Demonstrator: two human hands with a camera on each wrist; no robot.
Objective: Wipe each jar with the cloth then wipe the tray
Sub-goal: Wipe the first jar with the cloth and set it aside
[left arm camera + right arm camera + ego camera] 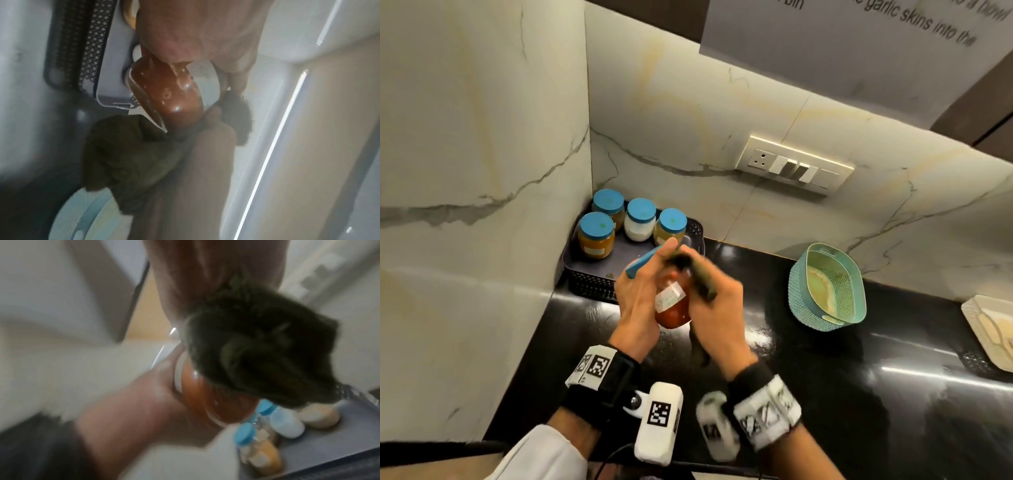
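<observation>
My left hand [643, 291] grips a jar of red sauce [673, 310] with a blue lid [642, 265] and a white label, tilted above the black counter. My right hand [714, 305] holds a dark green cloth [700, 277] against the jar's right side; the hand is blurred. In the left wrist view the red jar [164, 95] lies between my palm and the cloth [127, 155]. In the right wrist view the cloth [261, 350] covers most of the jar [224, 407]. Several blue-lidded jars [599, 233] stand in the dark tray [592, 270] in the corner.
A teal perforated basket [827, 287] stands on the counter to the right. A white dish [993, 329] sits at the right edge. Marble walls close the corner at the left and back, with a switch plate [794, 164] on the back wall.
</observation>
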